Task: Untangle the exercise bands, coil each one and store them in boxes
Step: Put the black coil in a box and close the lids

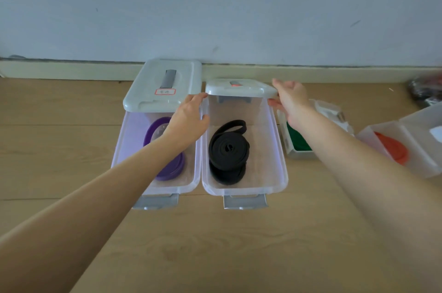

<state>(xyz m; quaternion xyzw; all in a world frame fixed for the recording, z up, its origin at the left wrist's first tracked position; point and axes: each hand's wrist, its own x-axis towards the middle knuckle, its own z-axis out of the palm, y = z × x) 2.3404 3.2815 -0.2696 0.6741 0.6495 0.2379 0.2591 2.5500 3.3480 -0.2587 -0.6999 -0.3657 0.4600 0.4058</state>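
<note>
Two clear boxes sit side by side on the wood floor (215, 245), close to the wall. Middle box (244, 187) holds a coiled black band (228, 151) w/ a loose loop toward the back. Its lid (239, 88) is tilted up over the far end. Right hand (290, 99) grips the lid's right corner, thumb under, fingers on top. Left hand (189, 117) has fingers fairly straight, tips touching the lid's left corner; not curled round it. Left box (119, 156) holds a coiled purple band (172, 170), partly hidden by the left forearm, its lid (162, 87) lying across the far end. To the right: a small box w/ green band (297, 138), then another w/ orange band (394, 149).
</note>
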